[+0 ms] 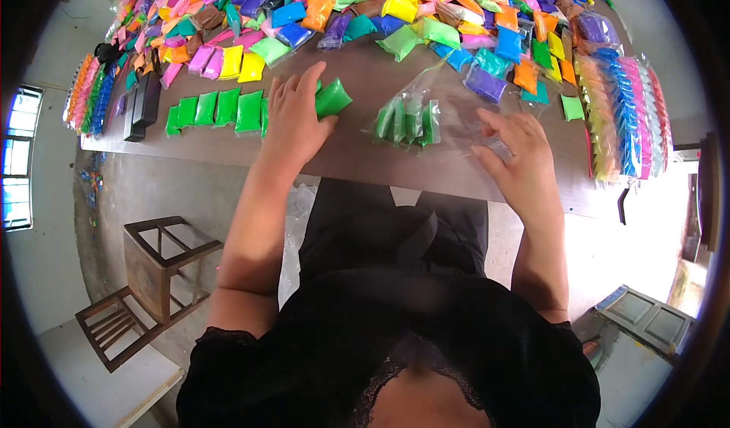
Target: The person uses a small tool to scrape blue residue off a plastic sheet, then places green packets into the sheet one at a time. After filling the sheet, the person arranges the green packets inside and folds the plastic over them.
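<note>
My left hand (pixel 298 116) is over the right part of a row of small green packets (pixel 226 107), fingers stretched and apart. A tilted green packet (pixel 333 98) shows between its index finger and thumb; I see no firm grip on it. Part of the row is hidden beneath this hand. In front of me lies a clear plastic bag (pixel 409 120) with several green packets inside. Beside the bag, to its right, my right hand (pixel 521 150) has its thumb and index finger apart, with nothing visible between them.
A large heap of colourful packets (pixel 365 6) covers the table's (pixel 357 146) far side. Stacked strips of coloured packets stand at the right end (pixel 627 116) and left end (pixel 90 97). A black box (pixel 142 107) sits at left. A wooden chair (pixel 163 276) is on the floor.
</note>
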`<action>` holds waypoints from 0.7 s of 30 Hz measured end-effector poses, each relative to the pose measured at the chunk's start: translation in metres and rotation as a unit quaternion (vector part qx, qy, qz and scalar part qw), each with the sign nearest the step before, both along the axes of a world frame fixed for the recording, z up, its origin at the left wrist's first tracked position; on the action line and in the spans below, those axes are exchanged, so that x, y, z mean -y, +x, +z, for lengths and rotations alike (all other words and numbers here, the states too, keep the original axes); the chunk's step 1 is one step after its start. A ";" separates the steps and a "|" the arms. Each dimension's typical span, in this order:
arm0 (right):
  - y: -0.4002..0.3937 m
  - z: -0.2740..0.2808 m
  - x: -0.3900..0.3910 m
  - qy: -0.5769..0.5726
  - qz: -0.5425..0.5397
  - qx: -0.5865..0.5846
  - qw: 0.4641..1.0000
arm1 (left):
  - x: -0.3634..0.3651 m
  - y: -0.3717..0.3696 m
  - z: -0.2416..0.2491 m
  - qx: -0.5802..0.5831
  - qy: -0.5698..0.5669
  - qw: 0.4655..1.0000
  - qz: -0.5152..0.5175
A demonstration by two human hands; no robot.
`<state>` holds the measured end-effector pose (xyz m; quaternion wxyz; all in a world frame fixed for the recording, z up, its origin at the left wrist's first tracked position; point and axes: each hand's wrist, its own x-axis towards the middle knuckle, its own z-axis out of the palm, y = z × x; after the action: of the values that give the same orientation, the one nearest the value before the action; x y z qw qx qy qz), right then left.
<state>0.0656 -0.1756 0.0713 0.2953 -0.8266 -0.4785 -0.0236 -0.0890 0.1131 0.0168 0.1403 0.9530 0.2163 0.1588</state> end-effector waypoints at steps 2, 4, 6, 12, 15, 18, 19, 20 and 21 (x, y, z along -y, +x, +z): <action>0.000 -0.002 0.001 0.005 -0.001 -0.003 1.000 | 0.001 -0.001 0.007 -0.002 -0.058 0.998 0.002; -0.001 -0.003 0.000 0.012 0.004 -0.007 1.000 | -0.002 -0.004 0.004 -0.005 -0.043 0.999 -0.013; -0.003 -0.004 -0.003 0.030 0.015 0.022 0.999 | -0.005 -0.009 0.007 -0.009 -0.028 0.999 -0.024; -0.009 -0.010 -0.011 0.082 -0.035 0.050 0.995 | -0.013 -0.045 0.033 0.091 -0.129 0.987 -0.038; 0.007 -0.041 -0.007 0.055 -0.039 0.007 0.998 | -0.003 -0.059 0.038 0.120 -0.440 0.890 -0.020; 0.001 -0.026 -0.010 0.087 -0.028 0.048 0.995 | 0.024 -0.070 0.052 0.064 -0.614 0.781 -0.097; -0.004 -0.021 -0.008 0.083 -0.032 0.045 0.995 | 0.037 -0.064 0.056 0.060 -0.617 0.779 -0.098; -0.010 -0.014 -0.006 0.099 -0.009 -0.032 0.995 | 0.052 -0.056 0.059 0.031 -0.538 0.824 -0.177; -0.017 -0.008 -0.003 0.114 0.013 -0.107 0.988 | 0.067 -0.048 0.060 0.003 -0.451 0.856 -0.254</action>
<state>0.0486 -0.1723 0.0633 0.4375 -0.7790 -0.4490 0.0149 -0.1374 0.0459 0.0768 0.5906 0.8069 0.0141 0.0058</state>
